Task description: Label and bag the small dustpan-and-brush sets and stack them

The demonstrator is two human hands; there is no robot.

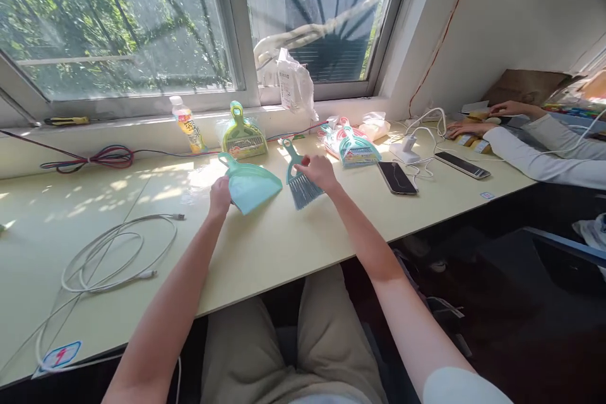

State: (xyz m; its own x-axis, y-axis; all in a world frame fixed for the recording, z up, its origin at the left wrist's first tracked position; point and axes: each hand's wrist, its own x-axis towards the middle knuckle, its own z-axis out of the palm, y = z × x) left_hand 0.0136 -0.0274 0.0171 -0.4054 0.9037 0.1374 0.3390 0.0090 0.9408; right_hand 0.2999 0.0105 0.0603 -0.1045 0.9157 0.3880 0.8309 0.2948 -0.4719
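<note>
My left hand (pixel 220 197) is closed on the left edge of a mint-green dustpan (pixel 253 184), whose looped handle points away from me. To its right, my right hand (pixel 318 172) grips a small hand brush (pixel 303 192) with a green handle and grey bristles. The bristles point toward me, close to the dustpan's right corner but apart from it. Behind them stands a yellow-green dustpan and brush set (pixel 243 139) in clear wrapping. Farther right lies another wrapped set (pixel 356 150), mint green, with a pink one (pixel 335 134) behind it.
A drink bottle (pixel 188 125) stands by the window sill. A coiled white cable (pixel 101 259) lies at left. Two phones (pixel 398 178) and a white charger (pixel 406 149) with cables lie at right, near a co-worker's hands (pixel 471 129). A crumpled plastic bag (pixel 296 83) hangs by the window.
</note>
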